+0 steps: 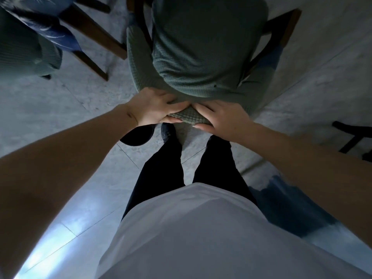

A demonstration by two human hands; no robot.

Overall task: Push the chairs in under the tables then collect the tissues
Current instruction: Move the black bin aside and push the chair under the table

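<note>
Looking straight down, I've got my left hand (155, 108) and right hand (219, 117) both curled tight over the green-covered chair back (201, 57), thumbs underneath.

The person wears a loose white T-shirt (201, 234) over black trousers (161, 174). Both forearms are bare. One dark shoe (168, 132) shows below the trouser legs.
</note>
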